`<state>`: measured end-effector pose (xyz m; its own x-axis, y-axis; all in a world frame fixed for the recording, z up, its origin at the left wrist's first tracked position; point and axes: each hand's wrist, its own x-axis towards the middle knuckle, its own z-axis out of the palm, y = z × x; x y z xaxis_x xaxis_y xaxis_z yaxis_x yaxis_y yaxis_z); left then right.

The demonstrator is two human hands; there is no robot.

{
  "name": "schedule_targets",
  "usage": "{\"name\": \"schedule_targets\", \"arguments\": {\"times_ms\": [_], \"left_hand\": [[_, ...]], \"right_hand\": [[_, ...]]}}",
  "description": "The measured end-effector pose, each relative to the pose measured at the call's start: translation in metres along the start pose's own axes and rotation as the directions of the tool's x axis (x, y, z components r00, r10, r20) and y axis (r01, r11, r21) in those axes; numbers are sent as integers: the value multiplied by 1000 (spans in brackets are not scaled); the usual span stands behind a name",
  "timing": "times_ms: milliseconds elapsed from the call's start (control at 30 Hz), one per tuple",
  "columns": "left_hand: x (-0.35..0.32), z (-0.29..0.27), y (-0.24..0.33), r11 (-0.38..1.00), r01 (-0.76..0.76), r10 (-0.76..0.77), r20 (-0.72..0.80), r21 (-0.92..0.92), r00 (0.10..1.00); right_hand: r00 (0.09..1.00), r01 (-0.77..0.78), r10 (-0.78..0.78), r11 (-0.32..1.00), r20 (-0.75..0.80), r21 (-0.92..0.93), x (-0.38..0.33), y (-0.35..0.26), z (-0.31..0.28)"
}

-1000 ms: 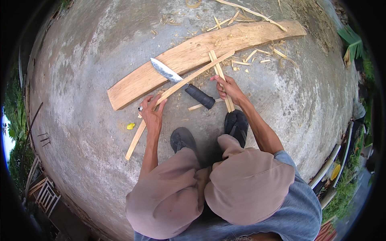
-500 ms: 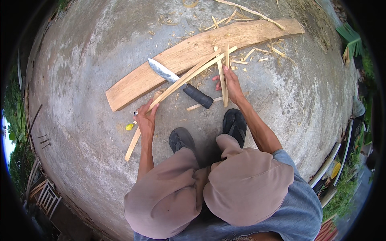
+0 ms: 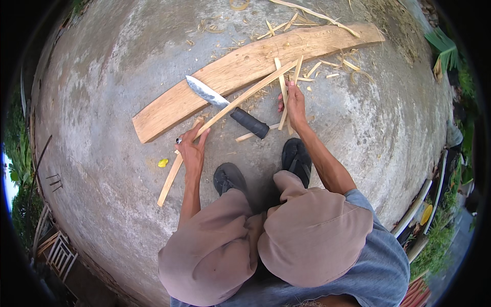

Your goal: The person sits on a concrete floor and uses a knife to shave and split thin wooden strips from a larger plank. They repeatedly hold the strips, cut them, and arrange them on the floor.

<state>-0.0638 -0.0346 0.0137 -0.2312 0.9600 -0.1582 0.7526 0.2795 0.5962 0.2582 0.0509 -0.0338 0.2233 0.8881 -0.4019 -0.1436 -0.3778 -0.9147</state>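
My left hand [image 3: 192,149], a ring on one finger, is closed on the near end of a long wooden strip [image 3: 250,93]. That strip slants up to the right, passing over a knife [image 3: 249,123] with a black-wrapped handle. The knife's blade rests on a thick wooden plank [image 3: 169,111]. Beneath my left hand another flat strip [image 3: 170,179] lies on the ground. My right hand [image 3: 295,105] pinches a thin wooden strip [image 3: 298,70], its top leaning right. A paler strip [image 3: 281,84] stands close beside it, crossed by the long one; whether my fingers also hold it is unclear.
Wood shavings and offcuts [image 3: 350,65] are scattered round the plank on the concrete ground [image 3: 102,128]. A small yellow piece [image 3: 162,162] lies left of my left hand. My sandalled feet [image 3: 230,177] are just in front of the knife. Plants [image 3: 445,48] edge the right side.
My left hand has shifted slightly right, and the two strips fanned out from it now look like one. The strip in my right hand has tilted to the right at its top.
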Motion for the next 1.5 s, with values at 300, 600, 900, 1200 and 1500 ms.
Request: {"name": "schedule_targets", "arguments": {"times_ms": [300, 600, 900, 1200, 1500], "left_hand": [[4, 9, 3, 993, -77, 81, -42, 85, 996], [8, 14, 18, 999, -47, 47, 44, 20, 998], [7, -7, 38, 962, -197, 217, -95, 187, 972], [24, -3, 81, 739, 422, 129, 724, -526, 678], [3, 10, 80, 674, 388, 27, 546, -628, 837]], "right_hand": [[998, 28, -26, 999, -51, 36, 33, -23, -2], [1000, 0, 1, 999, -29, 36, 38, -24, 4], [963, -99, 63, 987, 262, 125, -17, -39, 26], [848, 99, -36, 991, 528, -92, -71, -49, 60], [728, -34, 170, 976, 664, -213, -72, -63, 35]]}}
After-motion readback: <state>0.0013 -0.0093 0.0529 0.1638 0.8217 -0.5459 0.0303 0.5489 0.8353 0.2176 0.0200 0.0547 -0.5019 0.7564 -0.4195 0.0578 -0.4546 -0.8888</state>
